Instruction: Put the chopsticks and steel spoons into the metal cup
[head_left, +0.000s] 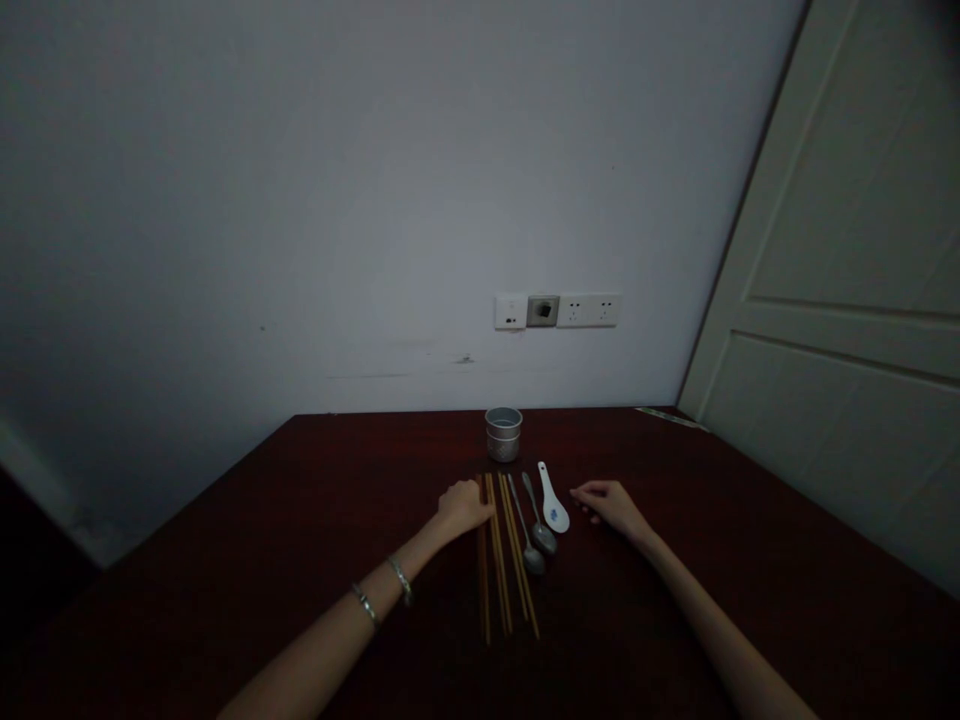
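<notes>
In the head view, slim wooden chopsticks [502,570] lie side by side on the dark reddish-brown surface [375,470], fanning slightly; most are yellowish tan, while the far-left ones look browner. The left hand [463,507], with two silvery bracelets [383,591] on its wrist, touches their upper part at the left edge. Its fingers are curled there, but whether they are clenched around a stick I cannot tell.

Just right of the chopsticks lie two dull grey metal spoons [538,535], bowls toward the person, then a glossy white spoon [554,510] with a blue mark in its bowl. The right hand [613,508] is near the white spoon, apart from it, fingers bent; whether they pinch anything is unclear. Beyond the chopsticks, a silvery metal cup [503,440] with a textured lower wall stands upright, open end up.
</notes>
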